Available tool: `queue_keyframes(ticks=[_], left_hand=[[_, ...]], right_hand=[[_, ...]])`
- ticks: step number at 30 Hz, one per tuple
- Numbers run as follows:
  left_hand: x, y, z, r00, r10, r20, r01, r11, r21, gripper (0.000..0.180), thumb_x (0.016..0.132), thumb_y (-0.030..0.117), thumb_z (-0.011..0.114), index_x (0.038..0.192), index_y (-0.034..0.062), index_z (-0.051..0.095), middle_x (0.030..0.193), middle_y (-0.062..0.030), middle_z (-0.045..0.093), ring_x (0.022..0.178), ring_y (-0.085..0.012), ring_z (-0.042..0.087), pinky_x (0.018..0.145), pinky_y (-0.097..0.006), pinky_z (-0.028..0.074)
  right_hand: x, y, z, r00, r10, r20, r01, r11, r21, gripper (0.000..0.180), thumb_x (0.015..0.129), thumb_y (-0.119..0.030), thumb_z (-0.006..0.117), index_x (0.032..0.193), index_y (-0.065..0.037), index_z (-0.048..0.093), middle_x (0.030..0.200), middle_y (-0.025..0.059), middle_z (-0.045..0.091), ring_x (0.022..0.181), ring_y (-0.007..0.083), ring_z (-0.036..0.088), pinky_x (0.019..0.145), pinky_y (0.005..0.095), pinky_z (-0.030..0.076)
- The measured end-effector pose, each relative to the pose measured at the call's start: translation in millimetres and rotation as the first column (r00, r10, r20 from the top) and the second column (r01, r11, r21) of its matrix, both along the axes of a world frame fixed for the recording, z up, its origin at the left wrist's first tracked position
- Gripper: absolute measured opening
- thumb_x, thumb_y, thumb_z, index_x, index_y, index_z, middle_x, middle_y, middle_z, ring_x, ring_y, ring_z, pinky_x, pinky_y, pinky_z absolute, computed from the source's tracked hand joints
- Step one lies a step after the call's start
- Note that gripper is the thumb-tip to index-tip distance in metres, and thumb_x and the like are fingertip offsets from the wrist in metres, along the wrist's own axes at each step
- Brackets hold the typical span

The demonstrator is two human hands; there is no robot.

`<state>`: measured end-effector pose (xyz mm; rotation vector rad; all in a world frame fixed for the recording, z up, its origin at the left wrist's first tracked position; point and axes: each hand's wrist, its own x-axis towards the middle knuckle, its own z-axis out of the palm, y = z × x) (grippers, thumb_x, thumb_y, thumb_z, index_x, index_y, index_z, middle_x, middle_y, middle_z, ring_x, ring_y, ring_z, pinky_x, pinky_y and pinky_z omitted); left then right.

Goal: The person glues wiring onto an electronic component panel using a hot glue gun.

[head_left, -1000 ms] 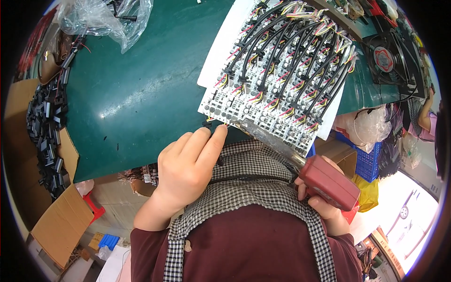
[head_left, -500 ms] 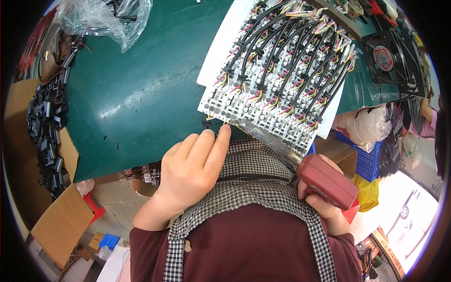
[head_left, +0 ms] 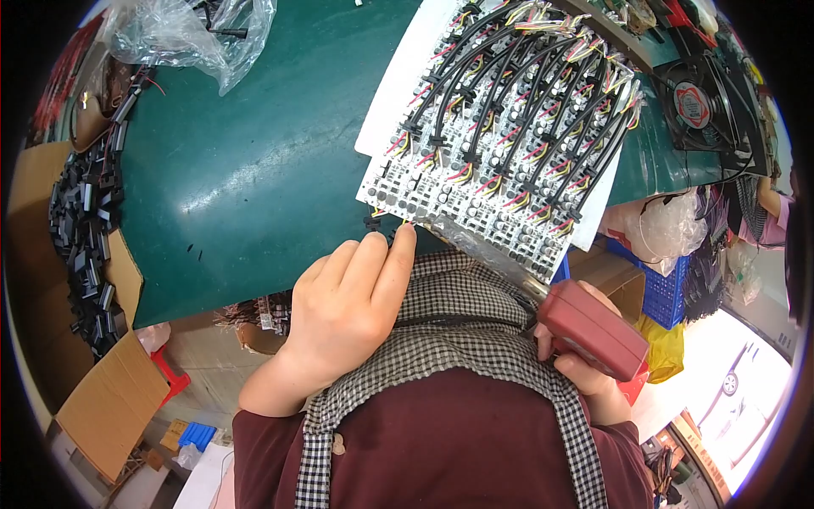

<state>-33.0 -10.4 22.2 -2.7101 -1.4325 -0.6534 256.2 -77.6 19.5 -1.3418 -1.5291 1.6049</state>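
Note:
My right hand [head_left: 585, 339] is wrapped round the dark red handle of a soldering gun [head_left: 593, 329]. Its long metal barrel runs up and left, and the tip lies at the near edge of a panel of white circuit boards [head_left: 475, 201]. At that same edge, my left hand [head_left: 348, 293] has its fingers drawn together on a thin yellow wire [head_left: 407, 222], close to the tip. The far ends of those fingers are partly hidden. Beside them hangs a small black cable piece [head_left: 372, 223]. Rows of black cables [head_left: 530, 110] with red and yellow leads stand across the boards.
The panel rests on white sheets [head_left: 386, 110] on a green table [head_left: 246, 178]. A fan [head_left: 695, 97] stands at the far right, a clear plastic bag [head_left: 191, 34] at the far left. Black parts [head_left: 85, 229] line the left side, by cardboard flaps [head_left: 114, 407]. A blue crate [head_left: 664, 288] sits lower right.
The soldering gun and my right hand have shifted very slightly to the right. My left hand stays almost still at the wire.

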Motion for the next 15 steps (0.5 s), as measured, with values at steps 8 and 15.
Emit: queue_keyframes(ticks=[8,15], left_hand=[[1,-1,0,1.000,-0.002,-0.008,0.002,1.000,0.009,0.034,0.064,0.002,0.060,0.098,-0.0016,0.062,0.074,-0.0033,0.048,0.058,-0.0115,0.048,0.046,-0.023,0.038],[2,1,3,1.000,0.002,-0.007,-0.002,1.000,-0.022,0.034,0.064,0.002,0.060,0.098,-0.0008,0.062,0.071,-0.0021,0.045,0.056,-0.0109,0.046,0.045,-0.023,0.037]], right_hand=[[0,8,-1,0.995,0.070,0.078,-0.076,0.993,0.086,0.093,0.067,-0.030,0.080,0.131,0.008,0.026,0.078,0.0106,0.058,0.061,0.0157,0.057,0.056,0.0242,0.045],[-2,-6,-1,0.996,-0.082,-0.046,0.084,0.996,0.030,0.093,0.071,-0.030,0.078,0.135,0.003,0.020,0.098,0.0180,0.060,0.068,0.0176,0.059,0.056,0.0249,0.047]])
